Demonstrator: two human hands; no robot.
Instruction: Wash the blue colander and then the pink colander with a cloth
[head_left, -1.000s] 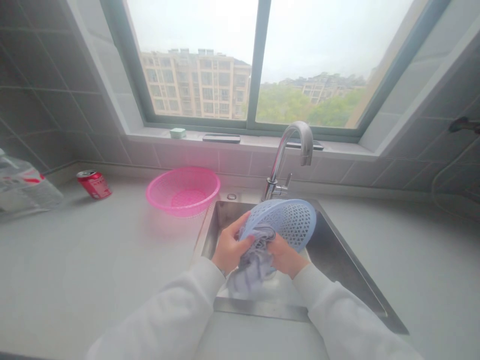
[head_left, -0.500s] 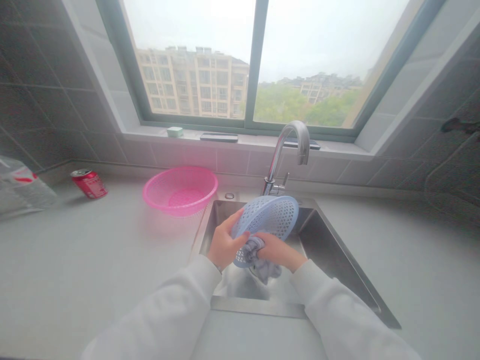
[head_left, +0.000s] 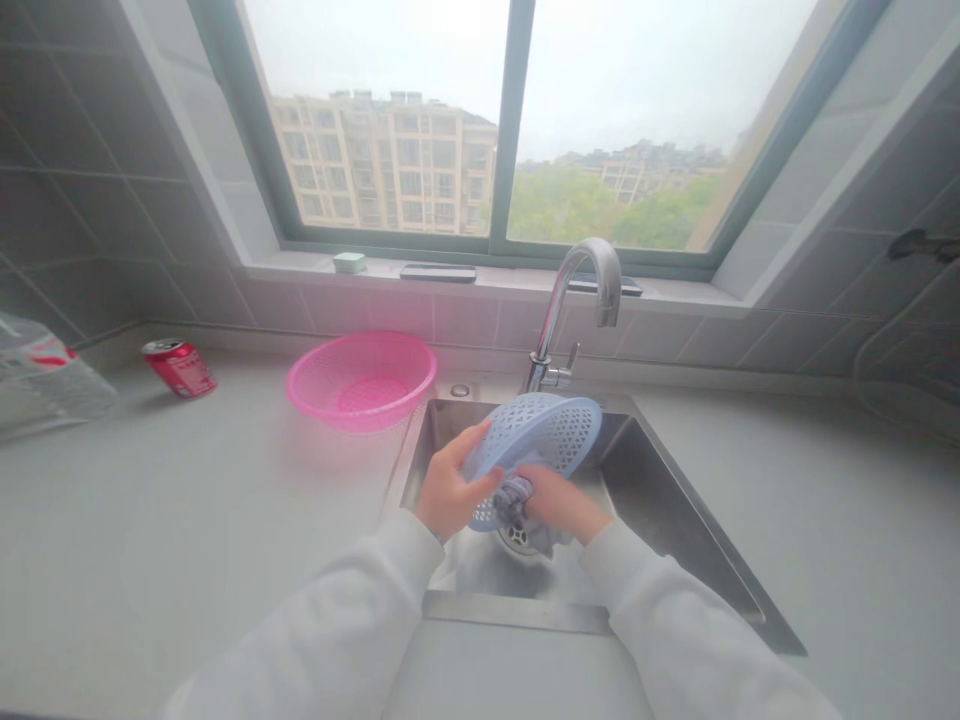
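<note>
Over the stainless steel sink [head_left: 637, 480] I hold a light blue perforated plastic basket [head_left: 544, 432], tilted on its edge. My left hand [head_left: 451, 482] grips its left rim. My right hand [head_left: 559, 503] presses a bunched grey cloth [head_left: 517, 502] against the basket's underside, and the cloth hangs a little below the hands. The sink's drain strainer [head_left: 515, 541] shows just beneath the cloth, partly hidden. Both white sleeves rest near the sink's front edge.
A chrome faucet [head_left: 577, 300] rises behind the sink. A pink mesh basket [head_left: 360, 380] and a red can [head_left: 180, 368] stand on the grey countertop [head_left: 187, 520] to the left. A plastic bag [head_left: 45, 378] lies at far left, below a window.
Since a second ago, the blue basket has shifted left and lower in the sink. The cloth is bunched tighter under my right hand, showing the drain.
</note>
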